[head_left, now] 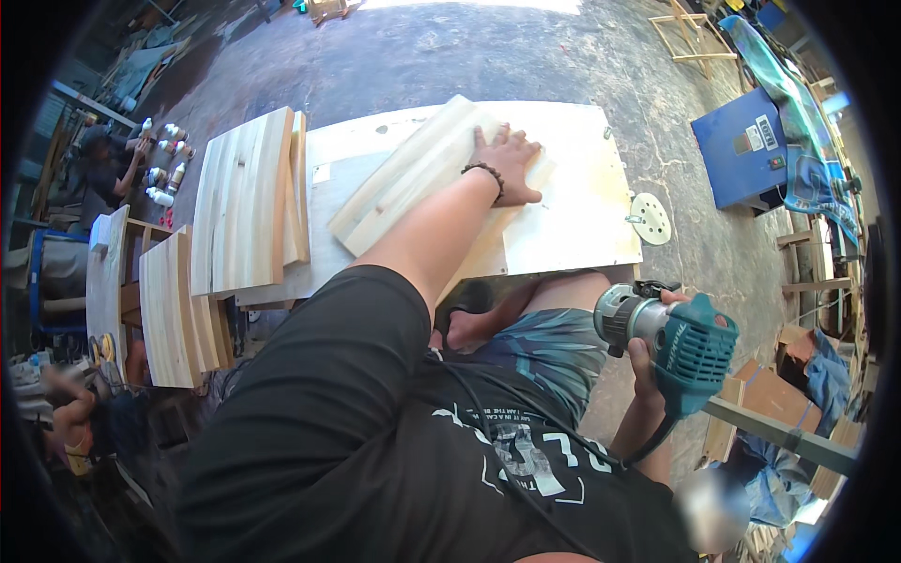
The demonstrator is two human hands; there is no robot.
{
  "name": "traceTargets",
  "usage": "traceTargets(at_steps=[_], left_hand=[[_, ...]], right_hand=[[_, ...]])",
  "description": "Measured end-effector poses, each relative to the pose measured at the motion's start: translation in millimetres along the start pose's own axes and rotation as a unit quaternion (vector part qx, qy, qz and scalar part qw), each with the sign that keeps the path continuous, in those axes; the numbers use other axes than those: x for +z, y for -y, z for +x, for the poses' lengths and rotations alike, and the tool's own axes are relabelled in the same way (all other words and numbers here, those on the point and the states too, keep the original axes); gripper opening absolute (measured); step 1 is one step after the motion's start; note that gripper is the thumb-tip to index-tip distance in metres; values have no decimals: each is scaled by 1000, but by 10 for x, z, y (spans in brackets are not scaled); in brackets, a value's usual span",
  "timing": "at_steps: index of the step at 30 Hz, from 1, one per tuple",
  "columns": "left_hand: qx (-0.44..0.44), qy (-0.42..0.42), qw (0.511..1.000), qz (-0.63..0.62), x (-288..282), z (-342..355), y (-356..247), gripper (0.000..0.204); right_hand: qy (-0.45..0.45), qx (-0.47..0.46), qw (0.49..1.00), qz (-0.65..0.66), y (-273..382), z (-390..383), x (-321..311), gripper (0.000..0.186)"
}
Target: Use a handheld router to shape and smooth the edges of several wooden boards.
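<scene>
Wooden, pale and rectangular, a board (405, 171) is lying on the white worktop (587, 220), reaching leftward from under the left hand (508, 169), which is resting with fingers spread; the right hand (645, 377) is gripping a teal-and-silver power tool (696, 352).

Over to the left from where I stand, a person (105, 174) is beside a cluster of bottles (176, 175). Across the stained concrete floor (422, 52), a wooden frame (706, 57) stands at the far right, with a blue box (732, 155) nearer, a colourful sheet (793, 103) just beside it.
</scene>
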State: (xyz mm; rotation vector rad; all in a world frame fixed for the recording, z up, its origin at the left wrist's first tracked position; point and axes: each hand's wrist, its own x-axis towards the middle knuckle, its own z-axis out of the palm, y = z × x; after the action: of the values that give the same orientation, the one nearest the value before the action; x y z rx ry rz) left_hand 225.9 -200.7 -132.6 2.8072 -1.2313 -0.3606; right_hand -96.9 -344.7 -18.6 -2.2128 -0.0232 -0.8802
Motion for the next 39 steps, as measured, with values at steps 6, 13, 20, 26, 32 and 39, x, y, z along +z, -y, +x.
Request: traceTargets(at_steps=[6, 13, 20, 26, 32, 39], left_hand=[[-289, 8, 956, -44, -96, 95, 464, 99], [-284, -57, 955, -56, 53, -132, 850, 96], [-324, -135, 936, -29, 369, -805, 1279, 99], [-339, -162, 884, -278, 628, -1604, 659, 102], [-317, -196, 876, -307, 1071, -2524, 441, 92], [-273, -113, 902, -314, 1075, -3057, 235, 85]], right_hand=[[0, 49, 994, 96, -103, 35, 147, 72], [3, 64, 989, 132, -125, 52, 272, 65], [144, 0, 984, -107, -83, 137, 166, 66], [203, -182, 952, 141, 243, 874, 1978, 63], [287, -289, 865, 294, 1112, 845, 3028, 63], [353, -340, 803, 339, 1674, 641, 3461, 62]])
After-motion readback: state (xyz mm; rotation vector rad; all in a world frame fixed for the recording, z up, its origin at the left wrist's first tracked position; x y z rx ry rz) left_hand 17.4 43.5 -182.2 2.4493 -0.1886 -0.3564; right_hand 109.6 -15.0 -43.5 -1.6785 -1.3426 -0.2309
